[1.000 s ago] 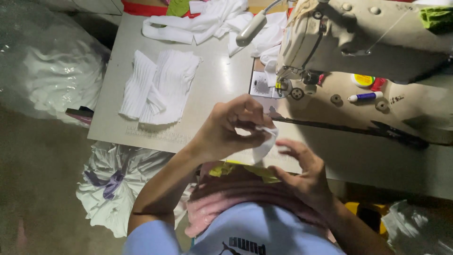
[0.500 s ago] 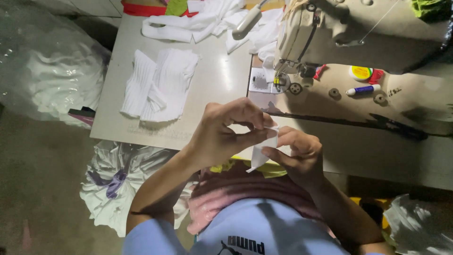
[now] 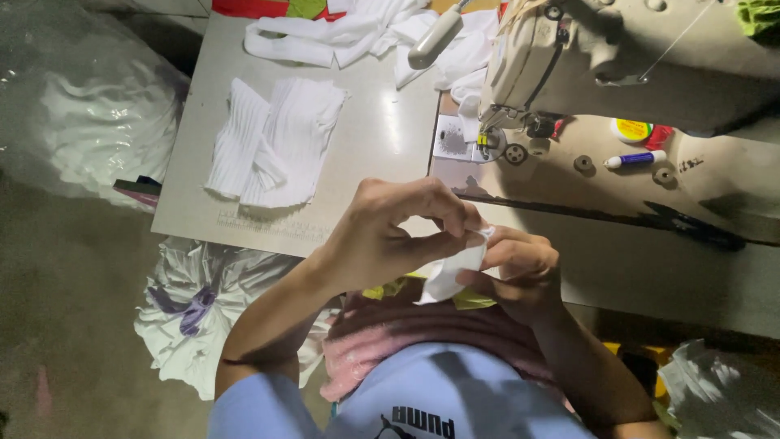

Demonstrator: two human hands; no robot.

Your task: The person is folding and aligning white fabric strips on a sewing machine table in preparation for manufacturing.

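Observation:
Both of my hands hold a small white fabric piece (image 3: 448,275) above my lap, just in front of the table's near edge. My left hand (image 3: 390,232) pinches its top edge with fingertips curled. My right hand (image 3: 520,272) grips the piece from the right and below. A cream sewing machine (image 3: 617,65) stands on the table to the upper right, its needle area (image 3: 487,140) a little beyond my hands.
A stack of white ribbed fabric pieces (image 3: 272,142) lies on the grey table (image 3: 382,138), with more white strips (image 3: 341,32) at the far edge. Black scissors (image 3: 691,228) and a marker pen (image 3: 634,159) lie by the machine. Bagged white cloth (image 3: 191,317) sits on the floor.
My right hand has closed in under the fabric piece and both hands have drawn together on it. The view has shifted slightly.

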